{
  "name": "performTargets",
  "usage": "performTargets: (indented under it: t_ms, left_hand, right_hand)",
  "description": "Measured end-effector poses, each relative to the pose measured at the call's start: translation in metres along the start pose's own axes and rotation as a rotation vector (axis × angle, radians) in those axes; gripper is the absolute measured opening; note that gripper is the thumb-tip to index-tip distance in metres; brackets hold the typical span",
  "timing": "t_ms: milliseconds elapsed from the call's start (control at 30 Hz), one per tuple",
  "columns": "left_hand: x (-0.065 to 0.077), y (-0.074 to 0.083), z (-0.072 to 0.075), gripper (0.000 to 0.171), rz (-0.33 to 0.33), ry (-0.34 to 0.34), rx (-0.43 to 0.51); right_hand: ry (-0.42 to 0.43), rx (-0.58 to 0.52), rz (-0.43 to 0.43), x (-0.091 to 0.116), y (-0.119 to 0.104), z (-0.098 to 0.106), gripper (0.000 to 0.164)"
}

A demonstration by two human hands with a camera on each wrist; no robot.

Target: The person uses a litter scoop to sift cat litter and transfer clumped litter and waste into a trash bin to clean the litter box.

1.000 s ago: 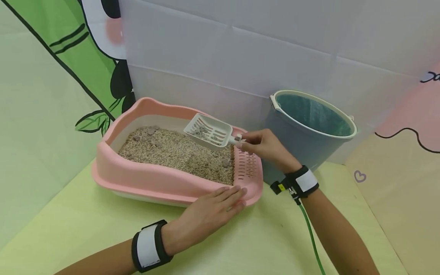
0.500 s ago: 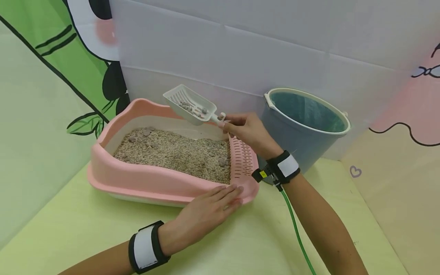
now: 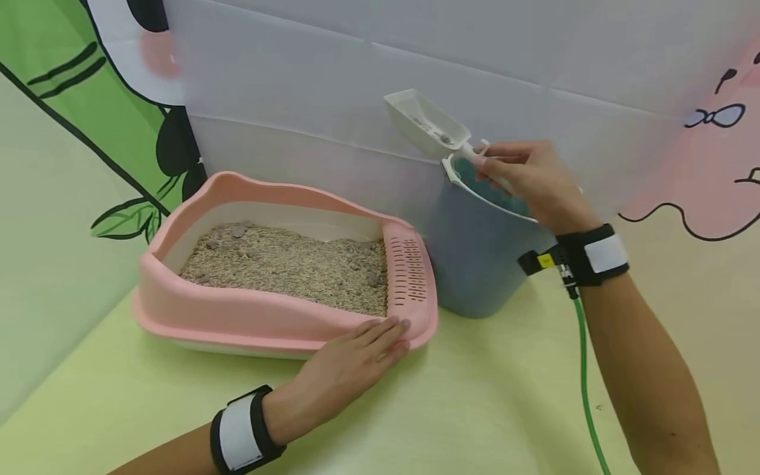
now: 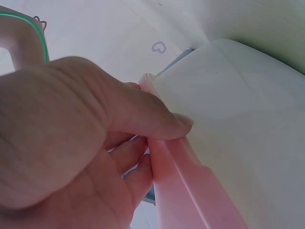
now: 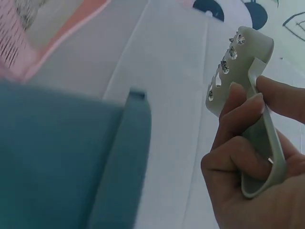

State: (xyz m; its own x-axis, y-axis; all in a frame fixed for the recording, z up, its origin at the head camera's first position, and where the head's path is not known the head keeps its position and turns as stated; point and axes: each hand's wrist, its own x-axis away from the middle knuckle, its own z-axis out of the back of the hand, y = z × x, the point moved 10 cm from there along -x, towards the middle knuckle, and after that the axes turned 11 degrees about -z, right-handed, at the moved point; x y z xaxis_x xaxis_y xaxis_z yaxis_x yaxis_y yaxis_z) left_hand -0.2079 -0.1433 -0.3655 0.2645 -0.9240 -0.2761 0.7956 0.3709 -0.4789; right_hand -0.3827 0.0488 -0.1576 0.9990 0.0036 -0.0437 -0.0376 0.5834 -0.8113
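A white slotted litter scoop point(image 3: 429, 124) with a few grey clumps in it is held by its handle in my right hand point(image 3: 534, 175). The scoop is up near the left rim of the blue-grey bucket point(image 3: 481, 264), and the hand overlaps the bucket's mouth. In the right wrist view the fingers curl round the scoop's handle point(image 5: 269, 138), and clumps show in its slots. My left hand point(image 3: 338, 369) holds the near right edge of the pink litter box point(image 3: 237, 310). Its thumb point(image 4: 162, 119) presses the pink rim from below, with the fingers on the other side.
Tan pellet litter point(image 3: 285, 264) with grey clumps fills the litter box. A perforated pink ledge point(image 3: 410, 267) lies at its right end, beside the bucket. A printed cloth wall point(image 3: 285, 72) stands behind. A green cable point(image 3: 584, 369) hangs from the right wrist strap.
My right hand has lifted the scoop from over the litter box and carried it up and right to the bucket. The left hand keeps its hold on the box edge.
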Motion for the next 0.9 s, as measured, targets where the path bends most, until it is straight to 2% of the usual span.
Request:
performTargets:
  t_ms: [67,133,233,333,433,500,567,633,667,767,833,900]
  left_hand:
    - [0.001,0.000,0.000,0.057,0.005,-0.002,0.004]
    - [0.003,-0.001,0.001,0.057,0.006,-0.004,0.002]
    - [0.005,-0.001,0.001,0.058,0.011,-0.002,0.008]
    - [0.006,-0.002,-0.001,0.059,0.016,-0.007,0.013]
    - [0.006,-0.003,-0.004,0.061,0.021,-0.023,0.017]
    - [0.006,-0.003,-0.004,0.061,0.025,-0.031,0.019]
    - [0.006,-0.002,-0.004,0.061,0.027,-0.034,0.024]
    - [0.006,-0.001,-0.004,0.062,0.027,-0.039,0.023]
    - [0.006,-0.001,-0.003,0.062,0.026,-0.039,0.021]
    - [0.007,0.000,-0.002,0.061,0.022,-0.036,0.016]
    - [0.006,0.000,-0.001,0.059,0.023,-0.019,0.013]
    - [0.006,-0.001,-0.001,0.058,0.025,-0.001,0.008]
  right_hand:
    - [0.056,0.066,-0.021,0.002,0.014,0.032,0.051]
    - [0.136,0.186,-0.018,0.005,0.031,0.059,0.053]
    - [0.270,0.437,0.044,0.013,0.049,0.081,0.048]
    - [0.407,0.767,0.220,0.026,0.052,0.078,0.029]
    - [0.516,1.070,0.425,0.038,0.048,0.058,0.021]
    - [0.575,1.201,0.513,0.043,0.045,0.048,0.022]
    - [0.617,1.276,0.541,0.046,0.042,0.043,0.026]
    - [0.669,1.253,0.551,0.049,0.034,0.044,0.025]
    - [0.696,1.204,0.552,0.051,0.029,0.046,0.023]
    - [0.725,0.960,0.544,0.061,0.011,0.048,0.022]
    - [0.669,0.775,0.550,0.066,-0.002,0.039,0.026]
    - [0.555,0.670,0.543,0.067,-0.011,0.018,0.029]
